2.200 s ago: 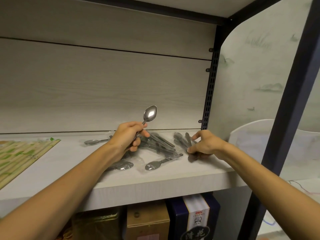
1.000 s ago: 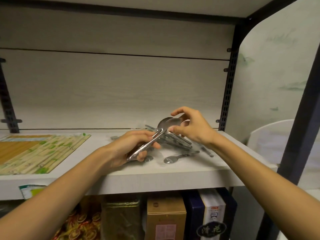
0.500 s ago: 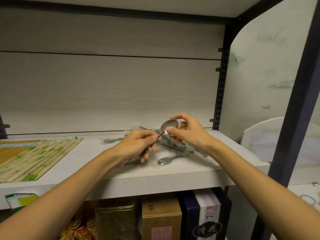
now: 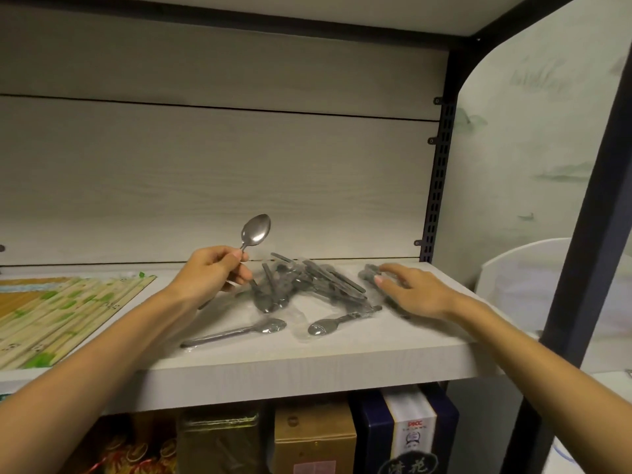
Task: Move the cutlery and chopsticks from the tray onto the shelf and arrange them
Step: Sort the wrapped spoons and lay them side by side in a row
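Steel spoon [image 4: 255, 230], bowl up, is pinched by its handle in the left hand [image 4: 212, 273] at frame centre, above the shelf [image 4: 307, 367]. Half a second ago both hands met on it; now the right hand [image 4: 415, 292] has let go and lies spread, blurred, on the wrapped cutlery pile [image 4: 307, 285] toward centre right. Judgement: sorting continues, one spoon separated. Chopsticks [image 4: 58, 316] lie at left of frame. No tray in view; boxes [image 4: 314, 439] stand below.

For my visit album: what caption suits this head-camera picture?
Left hand lifts one spoon while right hand reaches into wrapped cutlery pile on the shelf.
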Motion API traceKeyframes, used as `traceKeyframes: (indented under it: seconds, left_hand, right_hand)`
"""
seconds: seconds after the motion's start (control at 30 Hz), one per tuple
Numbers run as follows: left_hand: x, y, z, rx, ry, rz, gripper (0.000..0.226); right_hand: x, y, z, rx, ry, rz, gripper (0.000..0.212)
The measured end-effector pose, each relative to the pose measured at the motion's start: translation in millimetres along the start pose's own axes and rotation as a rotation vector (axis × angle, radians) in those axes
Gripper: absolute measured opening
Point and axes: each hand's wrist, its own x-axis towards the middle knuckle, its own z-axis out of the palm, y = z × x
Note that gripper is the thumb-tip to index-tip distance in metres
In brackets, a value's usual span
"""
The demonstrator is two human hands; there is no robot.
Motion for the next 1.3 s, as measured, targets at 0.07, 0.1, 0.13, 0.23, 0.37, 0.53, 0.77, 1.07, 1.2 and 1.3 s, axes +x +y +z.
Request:
traceKeyframes:
  seconds: [0.07, 0.1, 0.13, 0.23, 0.37, 0.53, 0.77, 1.07, 1.2, 1.3]
  left_hand:
    - [3.2, -4.5, -12.2, 0.018, 0.047, -0.039, 0.024]
    - [4.0, -7.2, -18.3, 0.033, 0.065, -0.062, 0.024]
    - [4.7, -10.4, -25.0, 0.051, 0.082, -0.083, 0.024]
    - [5.5, -17.7, -42.2, 0.091, 0.125, -0.124, 0.024]
    - [9.6, -19.9, -55.9, 0.044, 0.144, -0.168, 0.023]
    - [18.9, -19.3, -59.0, 0.041, 0.113, -0.165, 0.023]
    - [39.2, -17.3, -45.2, 0.076, 0.103, -0.1, 0.021]
    - [70.5, -33.9, -24.9, 0.213, 0.025, -0.063, 0.021]
    - [68.0, -42.7, -18.6, 0.338, 0.022, -0.019, 0.021]
    - [67.4, -45.4, -21.5, 0.352, 0.044, 0.006, 0.021]
  right_hand:
    - [7.1, -11.7, 8.1, -0.033, -0.046, -0.033, 0.07]
    - [10.3, -16.8, 9.2, -0.025, -0.052, -0.052, 0.059]
    - [13.5, -22.9, 9.7, -0.015, -0.041, -0.075, 0.05]
    - [26.3, -37.1, 12.9, -0.09, 0.059, -0.144, 0.045]
    - [41.4, -60.1, 26.0, -0.126, -0.035, -0.16, 0.07]
    - [45.7, -73.0, 38.4, -0.23, -0.217, -0.267, 0.075]
    - [48.5, -45.4, 8.2, -0.104, -0.132, -0.242, 0.047]
    - [66.1, -85.8, 15.5, -0.001, -0.03, -0.266, 0.062]
    - [87.8, -106.3, 28.9, -0.132, -0.181, -0.242, 0.077]
    - [97.4, -109.3, 38.5, -0.082, -0.237, -0.208, 0.063]
